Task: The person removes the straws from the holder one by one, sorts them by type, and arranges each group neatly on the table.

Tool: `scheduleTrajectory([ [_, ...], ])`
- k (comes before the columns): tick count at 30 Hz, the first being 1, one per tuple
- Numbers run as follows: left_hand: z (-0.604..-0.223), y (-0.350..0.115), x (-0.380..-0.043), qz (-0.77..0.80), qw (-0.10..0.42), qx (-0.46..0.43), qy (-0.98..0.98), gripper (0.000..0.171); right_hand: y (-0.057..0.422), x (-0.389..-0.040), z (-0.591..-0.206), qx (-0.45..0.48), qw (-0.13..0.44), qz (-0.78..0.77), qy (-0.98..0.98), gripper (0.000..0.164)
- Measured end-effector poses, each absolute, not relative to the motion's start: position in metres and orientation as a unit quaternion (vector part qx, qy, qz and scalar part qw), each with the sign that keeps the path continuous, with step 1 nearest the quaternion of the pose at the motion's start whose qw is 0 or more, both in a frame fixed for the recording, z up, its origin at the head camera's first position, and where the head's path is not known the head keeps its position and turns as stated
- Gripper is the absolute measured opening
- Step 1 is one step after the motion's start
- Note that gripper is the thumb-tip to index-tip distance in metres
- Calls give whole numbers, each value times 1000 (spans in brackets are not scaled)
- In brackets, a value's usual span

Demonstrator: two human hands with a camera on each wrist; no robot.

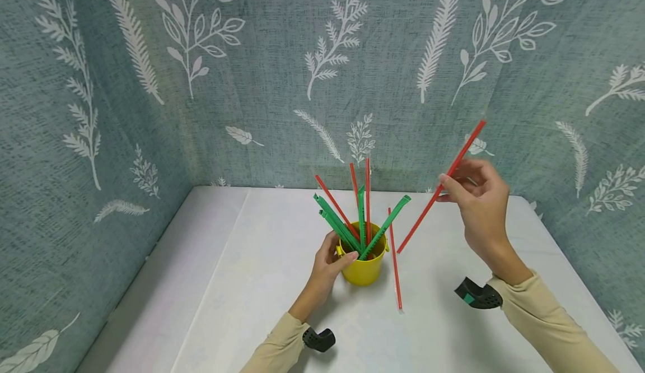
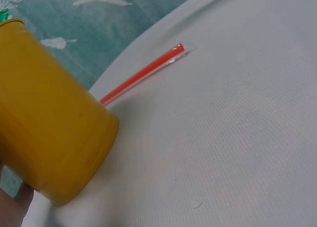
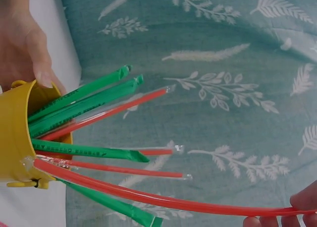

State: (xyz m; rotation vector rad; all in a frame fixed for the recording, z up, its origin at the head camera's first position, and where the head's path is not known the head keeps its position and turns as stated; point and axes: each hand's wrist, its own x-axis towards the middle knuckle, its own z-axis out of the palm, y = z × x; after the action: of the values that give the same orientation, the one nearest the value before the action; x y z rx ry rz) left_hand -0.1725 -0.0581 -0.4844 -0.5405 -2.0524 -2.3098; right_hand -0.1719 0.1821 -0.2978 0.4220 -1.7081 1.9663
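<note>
A small yellow bucket (image 1: 361, 273) stands on the white table, holding several green-wrapped straws (image 1: 385, 228) and three red straws (image 1: 330, 199) in clear wrappers. My left hand (image 1: 326, 265) grips the bucket's rim from the left, thumb over the edge. Up to the right, my right hand (image 1: 478, 199) pinches a red straw (image 1: 422, 216) near its upper half; it slants down toward the bucket's right side. In the right wrist view this held straw (image 3: 163, 201) looks slightly bowed, its far end overlapping the bucket's rim. Another wrapped red straw (image 1: 396, 275) lies on the table right of the bucket.
The white table (image 1: 242, 306) reaches back to a blue-green cloth (image 1: 272, 82) with white leaf prints, which also hangs at both sides. A black wrist camera (image 1: 478, 294) sits at the right sleeve, another black one (image 1: 319, 340) at the left sleeve.
</note>
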Motion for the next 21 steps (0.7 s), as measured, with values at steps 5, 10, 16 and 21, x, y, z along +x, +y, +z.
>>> scheduleTrajectory([
  [5, -486, -58, -172, -731, 16, -184, -657, 55, 184, -173, -302, 146, 248, 712, -640, 24],
  [10, -484, -58, -172, -740, 5, -176, -649, 54, 186, -174, -306, 137, 243, 704, -653, 25],
  [16, -482, -59, -173, -746, -13, -163, -645, 53, 187, -175, -311, 126, 237, 692, -670, 29],
  [21, -481, -60, -173, -744, -15, -170, -646, 53, 188, -177, -317, 119, 230, 686, -680, 31],
])
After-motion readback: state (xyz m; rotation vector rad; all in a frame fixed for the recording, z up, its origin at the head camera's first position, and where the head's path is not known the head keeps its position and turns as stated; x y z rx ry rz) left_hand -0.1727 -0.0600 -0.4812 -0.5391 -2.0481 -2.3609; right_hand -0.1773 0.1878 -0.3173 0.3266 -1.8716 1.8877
